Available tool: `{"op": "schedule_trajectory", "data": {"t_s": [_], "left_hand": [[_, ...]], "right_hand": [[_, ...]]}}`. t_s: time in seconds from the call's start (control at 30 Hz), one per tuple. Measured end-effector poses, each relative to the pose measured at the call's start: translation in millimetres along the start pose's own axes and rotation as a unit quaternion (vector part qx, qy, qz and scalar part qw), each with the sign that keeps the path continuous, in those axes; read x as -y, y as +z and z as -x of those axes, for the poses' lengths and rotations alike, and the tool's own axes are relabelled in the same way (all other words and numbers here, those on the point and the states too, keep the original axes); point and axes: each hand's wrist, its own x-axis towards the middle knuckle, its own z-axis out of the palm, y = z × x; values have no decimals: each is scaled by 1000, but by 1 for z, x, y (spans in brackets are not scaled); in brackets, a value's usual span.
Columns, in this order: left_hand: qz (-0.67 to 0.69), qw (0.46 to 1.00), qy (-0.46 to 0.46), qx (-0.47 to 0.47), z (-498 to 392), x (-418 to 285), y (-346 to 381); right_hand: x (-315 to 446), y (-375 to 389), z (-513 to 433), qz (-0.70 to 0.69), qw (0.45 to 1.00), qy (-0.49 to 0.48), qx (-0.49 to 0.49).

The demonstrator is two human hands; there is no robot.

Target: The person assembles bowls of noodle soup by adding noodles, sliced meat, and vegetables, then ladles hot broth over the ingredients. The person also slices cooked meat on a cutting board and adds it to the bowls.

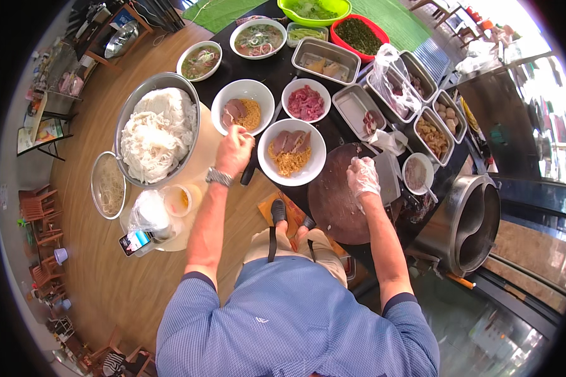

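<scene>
My bare left hand [236,147], with a watch at the wrist, has its fingers bunched at the near rim of a white bowl [248,106] of sliced meat and golden crumbly topping. Whether something is pinched there is hidden. A second white bowl [292,151] with similar contents stands just right of it. My right hand [364,176], in a clear plastic glove, is curled above a round chopping board [332,200]. Beside it lies a broad metal cleaver blade [386,178]; I cannot tell if the fingers grip it. A white bowl of raw red meat [306,100] sits beyond.
A large metal basin of white rice noodles [156,134] stands at left, with a thin-noodle bowl [108,184] and a phone [135,242] nearby. Two soup bowls [258,38] stand behind. Steel trays [358,110] line the right side. A divided metal pot [471,226] is at far right.
</scene>
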Motion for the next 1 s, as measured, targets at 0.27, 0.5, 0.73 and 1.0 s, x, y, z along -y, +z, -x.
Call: {"op": "schedule_trajectory", "data": {"t_s": [0.27, 0.5, 0.73, 1.0], "left_hand": [[-244, 962, 60, 108, -112, 71, 1], [-155, 978, 134, -44, -54, 20, -3], [43, 992, -15, -121, -30, 45, 2], [89, 990, 42, -102, -52, 62, 1]], "right_hand": [[-7, -6, -15, -45, 996, 51, 58], [-25, 0, 17, -121, 990, 61, 32], [-12, -19, 11, -183, 968, 139, 103], [112, -38, 2, -311, 923, 166, 153]]}}
